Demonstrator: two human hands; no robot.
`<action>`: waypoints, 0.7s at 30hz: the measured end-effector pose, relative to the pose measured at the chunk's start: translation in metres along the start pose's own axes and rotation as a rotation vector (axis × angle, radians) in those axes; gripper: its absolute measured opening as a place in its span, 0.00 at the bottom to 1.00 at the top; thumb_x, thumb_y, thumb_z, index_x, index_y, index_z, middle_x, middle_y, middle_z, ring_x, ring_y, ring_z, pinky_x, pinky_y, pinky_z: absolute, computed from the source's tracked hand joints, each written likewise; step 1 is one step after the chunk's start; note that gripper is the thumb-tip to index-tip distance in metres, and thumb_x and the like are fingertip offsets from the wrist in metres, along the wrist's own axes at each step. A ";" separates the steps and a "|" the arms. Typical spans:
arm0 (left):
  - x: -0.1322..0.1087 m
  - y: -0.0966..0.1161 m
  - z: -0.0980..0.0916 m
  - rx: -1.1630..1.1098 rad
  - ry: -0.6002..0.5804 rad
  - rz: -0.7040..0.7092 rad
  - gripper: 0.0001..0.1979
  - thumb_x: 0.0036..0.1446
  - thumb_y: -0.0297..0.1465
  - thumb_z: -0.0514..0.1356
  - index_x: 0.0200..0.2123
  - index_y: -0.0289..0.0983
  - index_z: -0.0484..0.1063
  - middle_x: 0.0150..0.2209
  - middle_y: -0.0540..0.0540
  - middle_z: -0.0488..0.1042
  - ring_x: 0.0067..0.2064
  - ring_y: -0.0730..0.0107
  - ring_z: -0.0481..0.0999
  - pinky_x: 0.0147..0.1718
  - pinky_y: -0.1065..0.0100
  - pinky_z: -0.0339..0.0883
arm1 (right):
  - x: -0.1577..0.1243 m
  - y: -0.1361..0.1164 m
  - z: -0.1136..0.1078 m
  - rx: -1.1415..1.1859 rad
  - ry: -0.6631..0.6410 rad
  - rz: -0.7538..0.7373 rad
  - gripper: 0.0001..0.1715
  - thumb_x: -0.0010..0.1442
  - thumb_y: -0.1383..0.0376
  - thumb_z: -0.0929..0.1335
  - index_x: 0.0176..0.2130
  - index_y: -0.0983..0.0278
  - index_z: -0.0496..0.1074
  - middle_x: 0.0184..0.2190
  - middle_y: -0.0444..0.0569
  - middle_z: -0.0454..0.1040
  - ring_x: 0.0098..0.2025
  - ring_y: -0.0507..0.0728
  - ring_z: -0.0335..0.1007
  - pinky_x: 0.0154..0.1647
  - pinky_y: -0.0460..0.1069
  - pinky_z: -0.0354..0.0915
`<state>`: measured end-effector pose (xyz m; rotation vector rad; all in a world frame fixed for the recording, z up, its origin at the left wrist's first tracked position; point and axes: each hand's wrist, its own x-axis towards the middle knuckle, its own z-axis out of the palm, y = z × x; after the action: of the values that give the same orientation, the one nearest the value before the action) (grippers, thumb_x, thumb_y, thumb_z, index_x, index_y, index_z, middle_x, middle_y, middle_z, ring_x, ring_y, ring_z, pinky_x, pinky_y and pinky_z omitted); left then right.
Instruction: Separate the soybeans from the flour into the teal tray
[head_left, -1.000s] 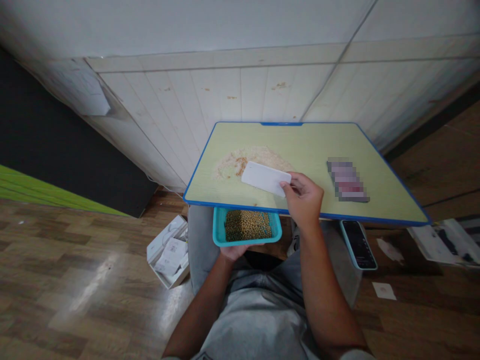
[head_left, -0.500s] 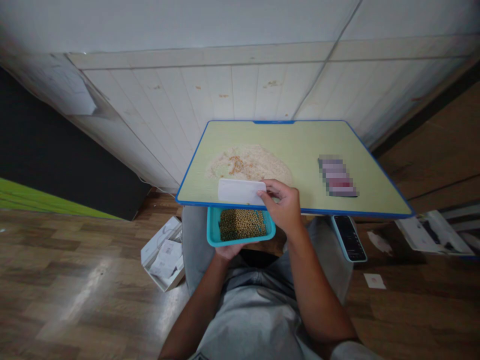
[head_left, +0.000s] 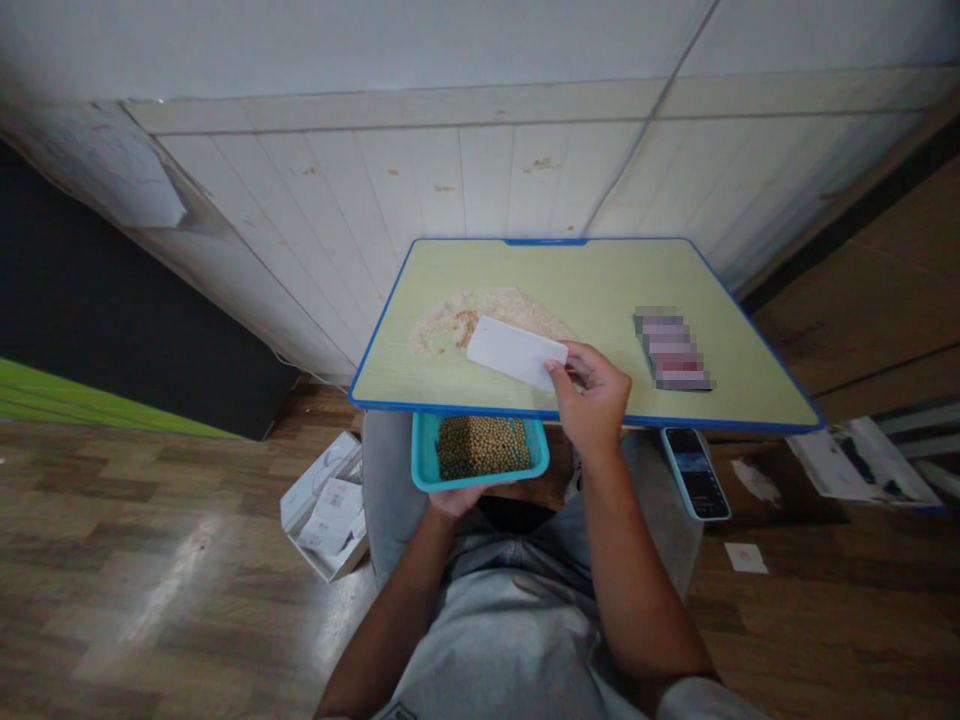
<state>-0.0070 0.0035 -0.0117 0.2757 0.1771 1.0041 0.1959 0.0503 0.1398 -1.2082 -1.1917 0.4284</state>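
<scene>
My right hand (head_left: pixel 596 395) pinches the right end of a flat white card (head_left: pixel 516 352), which is tilted over the front left part of a pale green table (head_left: pixel 630 270) with a blue edge. Just behind the card lie a thin spread of pale grains (head_left: pixel 517 300) and a small cluster of orange-brown bits (head_left: pixel 466 325). Below the table's front edge, my left hand (head_left: pixel 459 498) holds a turquoise tray (head_left: pixel 426 470) from beneath; most of its fingers are hidden. Round tan beans (head_left: pixel 487 447) fill the tray's bottom.
A blurred-out flat object (head_left: pixel 675 350) lies on the table's right side. A phone (head_left: pixel 697 475) rests on my right thigh. An open white box (head_left: pixel 326 510) stands on the floor at left. Behind the table is a white panelled wall (head_left: pixel 427 180).
My right hand has moved right and slightly away from me, lifting the card off the table's front edge and turning it at an angle. The tray is nearly unmoved.
</scene>
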 end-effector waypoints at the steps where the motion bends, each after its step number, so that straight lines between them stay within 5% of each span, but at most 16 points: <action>1: 0.000 0.000 -0.004 -0.016 0.001 0.009 0.33 0.72 0.54 0.41 0.68 0.50 0.71 0.79 0.47 0.57 0.81 0.43 0.38 0.72 0.25 0.35 | 0.002 0.002 -0.001 -0.016 0.039 -0.002 0.09 0.61 0.63 0.71 0.42 0.61 0.81 0.35 0.46 0.86 0.38 0.58 0.85 0.42 0.55 0.81; 6: 0.000 0.000 -0.013 -0.068 -0.009 -0.017 0.38 0.70 0.56 0.38 0.68 0.48 0.72 0.78 0.43 0.57 0.81 0.41 0.37 0.70 0.20 0.31 | 0.006 0.007 -0.006 -0.084 0.158 0.006 0.11 0.60 0.63 0.71 0.43 0.61 0.81 0.35 0.46 0.85 0.36 0.59 0.84 0.41 0.56 0.81; 21: 0.000 -0.001 -0.018 -0.069 0.013 -0.015 0.37 0.71 0.57 0.38 0.68 0.48 0.72 0.77 0.46 0.60 0.81 0.39 0.37 0.71 0.24 0.31 | 0.001 0.004 -0.013 -0.115 0.085 0.020 0.10 0.60 0.63 0.72 0.42 0.61 0.81 0.34 0.46 0.86 0.36 0.60 0.85 0.39 0.56 0.81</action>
<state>-0.0110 0.0053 -0.0295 0.2046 0.1555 0.9958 0.2087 0.0459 0.1385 -1.3255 -1.1444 0.3243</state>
